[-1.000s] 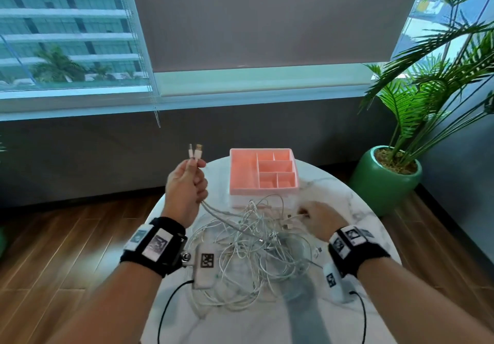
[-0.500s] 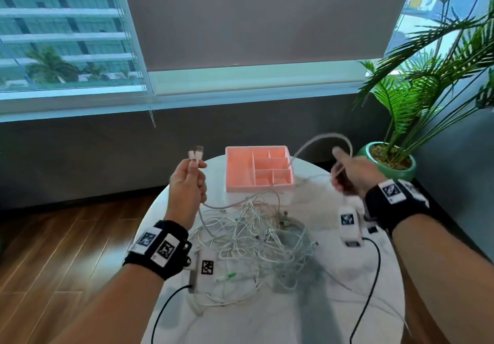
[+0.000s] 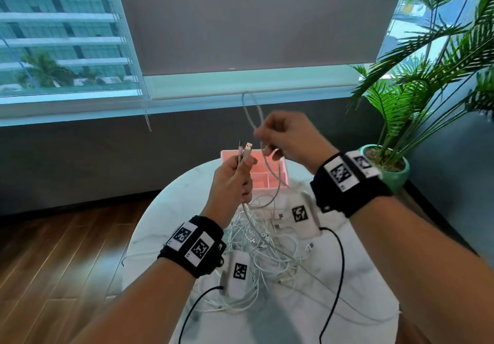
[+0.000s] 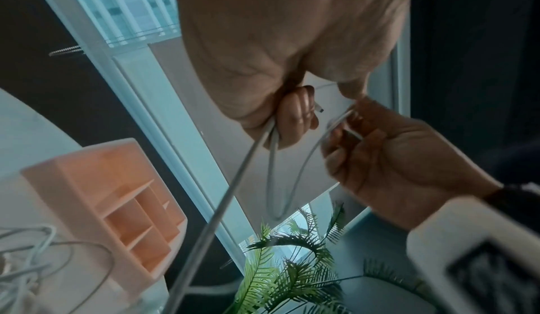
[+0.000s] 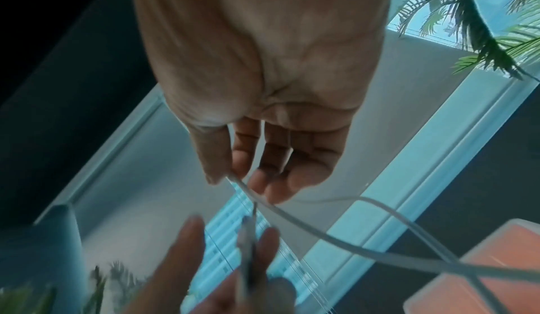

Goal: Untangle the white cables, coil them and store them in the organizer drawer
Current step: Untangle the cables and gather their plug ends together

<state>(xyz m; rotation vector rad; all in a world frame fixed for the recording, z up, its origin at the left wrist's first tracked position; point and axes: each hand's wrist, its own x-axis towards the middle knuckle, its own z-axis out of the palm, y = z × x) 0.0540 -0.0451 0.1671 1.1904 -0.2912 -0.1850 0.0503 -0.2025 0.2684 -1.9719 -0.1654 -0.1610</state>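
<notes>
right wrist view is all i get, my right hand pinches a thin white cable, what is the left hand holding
Observer: The left hand grips two white cable ends upright, one with a silver USB plug.
Operator: is the thin white cable in my right hand free of the pile
Observer: It runs down toward the tangle of white cables on the round white marble table. I cannot tell if it is free.
Operator: anything in the pink plastic organizer
Observer: Its compartments that show in the left wrist view hold nothing.
</notes>
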